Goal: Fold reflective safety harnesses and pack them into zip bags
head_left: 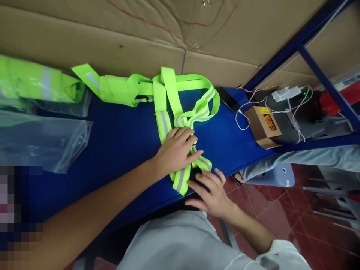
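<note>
The harness (164,125), judged limp and light, is pinned under the flat, open left hand (177,152). Its end beside the spread right hand (209,193) is best gripped.

Left hand (177,152): palm down, flat, fingers together, stretched forward
Left arm: bare, reaching out long from the lower left
Right hand (210,193): palm down, fingers spread, slightly bent
Right forearm: bare, bent in close
</note>
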### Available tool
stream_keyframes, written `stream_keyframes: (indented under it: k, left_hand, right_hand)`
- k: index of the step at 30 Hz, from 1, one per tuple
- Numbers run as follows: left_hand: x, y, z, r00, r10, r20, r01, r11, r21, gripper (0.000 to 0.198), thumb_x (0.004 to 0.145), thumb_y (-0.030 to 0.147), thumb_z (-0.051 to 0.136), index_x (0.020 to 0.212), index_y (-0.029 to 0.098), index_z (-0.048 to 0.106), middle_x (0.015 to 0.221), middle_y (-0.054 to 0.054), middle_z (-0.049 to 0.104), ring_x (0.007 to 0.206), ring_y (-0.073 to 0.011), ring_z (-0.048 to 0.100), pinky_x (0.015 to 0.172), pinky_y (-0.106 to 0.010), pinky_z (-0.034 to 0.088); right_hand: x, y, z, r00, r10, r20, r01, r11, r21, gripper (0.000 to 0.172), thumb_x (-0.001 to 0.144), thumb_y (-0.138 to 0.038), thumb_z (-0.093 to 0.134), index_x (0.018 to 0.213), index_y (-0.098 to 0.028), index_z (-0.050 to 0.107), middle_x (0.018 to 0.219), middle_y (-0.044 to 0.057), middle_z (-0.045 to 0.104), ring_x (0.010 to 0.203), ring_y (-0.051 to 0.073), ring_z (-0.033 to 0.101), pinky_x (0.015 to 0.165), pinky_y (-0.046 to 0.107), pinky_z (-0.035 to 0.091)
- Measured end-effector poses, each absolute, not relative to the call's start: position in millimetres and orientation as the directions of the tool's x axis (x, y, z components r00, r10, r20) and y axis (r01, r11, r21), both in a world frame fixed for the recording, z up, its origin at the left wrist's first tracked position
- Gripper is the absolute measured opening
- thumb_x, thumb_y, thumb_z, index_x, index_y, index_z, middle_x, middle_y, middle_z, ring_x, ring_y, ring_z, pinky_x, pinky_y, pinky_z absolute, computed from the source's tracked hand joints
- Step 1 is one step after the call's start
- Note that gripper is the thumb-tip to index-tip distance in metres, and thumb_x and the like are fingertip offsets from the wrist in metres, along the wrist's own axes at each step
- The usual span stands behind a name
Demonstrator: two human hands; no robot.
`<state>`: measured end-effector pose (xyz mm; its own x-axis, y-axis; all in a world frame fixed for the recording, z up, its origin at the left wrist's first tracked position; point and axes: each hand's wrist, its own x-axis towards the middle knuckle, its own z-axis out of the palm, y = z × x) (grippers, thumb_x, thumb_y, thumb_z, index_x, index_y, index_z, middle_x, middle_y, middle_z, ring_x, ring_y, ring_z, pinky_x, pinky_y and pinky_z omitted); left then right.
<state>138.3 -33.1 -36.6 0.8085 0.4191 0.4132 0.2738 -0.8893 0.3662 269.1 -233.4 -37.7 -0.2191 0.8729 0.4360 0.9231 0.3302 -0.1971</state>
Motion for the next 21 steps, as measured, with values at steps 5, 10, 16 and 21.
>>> stream_keyframes:
  k: [5,10,16,21]
  left_hand:
    - [138,-29,-38,0.832,0.385,0.400,0.254,-0.905,0.342,0.037,0.105,0.041,0.053,0.123,0.013,0.067,0.138,-0.018,0.064,0.132,-0.0338,0.058,0.108,-0.052,0.046]
    - [135,-24,-38,0.850,0.347,0.395,0.227,-0.920,0.320,0.034,0.105,0.037,0.053,0.126,0.014,0.067,0.141,-0.018,0.063,0.136,-0.0338,0.057,0.112,-0.055,0.045]
    - [131,-22,-41,0.859,0.305,0.411,0.207,-0.941,0.266,0.038,0.107,0.033,0.049,0.142,0.026,0.062,0.161,-0.015,0.048,0.154,-0.0369,0.040,0.121,-0.084,0.010]
    - [129,-17,-42,0.839,0.327,0.435,0.211,-0.932,0.294,0.033,0.103,0.032,0.055,0.132,0.024,0.070,0.152,-0.015,0.058,0.149,-0.0376,0.047,0.122,-0.084,0.012]
  right_hand:
    - [269,-232,-39,-0.329,0.874,0.359,0.895,0.410,-0.177,0.031,0.100,-0.039,0.070,0.127,-0.023,0.070,0.119,0.004,0.077,0.118,0.020,0.066,0.124,0.044,0.026]
    - [274,-226,-38,-0.401,0.850,0.342,0.854,0.482,-0.196,0.026,0.104,-0.033,0.064,0.128,-0.024,0.068,0.125,0.001,0.077,0.122,0.015,0.065,0.124,0.043,0.021]
    - [278,-220,-30,-0.465,0.834,0.298,0.818,0.533,-0.216,0.023,0.106,-0.034,0.060,0.125,-0.024,0.068,0.123,0.001,0.076,0.118,0.015,0.066,0.116,0.043,0.025]
    - [279,-218,-30,-0.470,0.839,0.273,0.831,0.525,-0.183,0.024,0.106,-0.036,0.059,0.125,-0.023,0.067,0.119,0.001,0.075,0.114,0.015,0.064,0.114,0.040,0.028]
